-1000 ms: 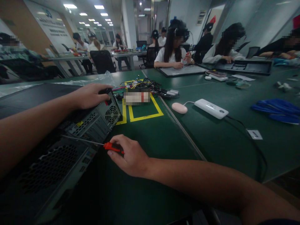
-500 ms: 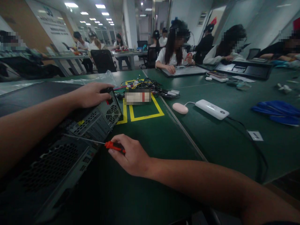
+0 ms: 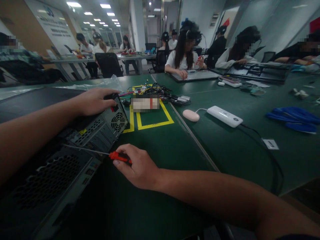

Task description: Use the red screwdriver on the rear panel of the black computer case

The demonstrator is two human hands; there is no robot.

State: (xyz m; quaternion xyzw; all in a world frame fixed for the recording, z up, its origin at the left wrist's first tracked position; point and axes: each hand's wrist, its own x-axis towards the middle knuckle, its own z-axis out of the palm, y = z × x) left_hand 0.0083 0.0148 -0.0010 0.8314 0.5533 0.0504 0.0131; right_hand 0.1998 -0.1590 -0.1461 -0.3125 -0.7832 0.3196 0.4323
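Note:
A black and grey computer case [image 3: 100, 131] lies tilted on the green table at the left, its rear panel with a round fan grille and a honeycomb vent facing me. My left hand [image 3: 93, 100] rests over its far top corner, the fingers curled round the edge by the power supply. My right hand [image 3: 137, 165] grips the red and black handle of a screwdriver [image 3: 120, 156]. The long thin shaft reaches left across the rear panel, and its tip lies against the dark part of the case; exactly what it touches is too dark to tell.
Behind the case lies a bundle of cables [image 3: 160, 90] beside yellow tape frames [image 3: 155, 126]. To the right are a pink oval device [image 3: 191, 115], a white power bank [image 3: 224, 116] and blue cloth-like material [image 3: 292, 116]. Across the table a person [image 3: 185, 56] handles a flat panel.
The view has shifted slightly, so the case and both hands appear a little further left. Both hands keep their holds, and the screwdriver stays against the case.

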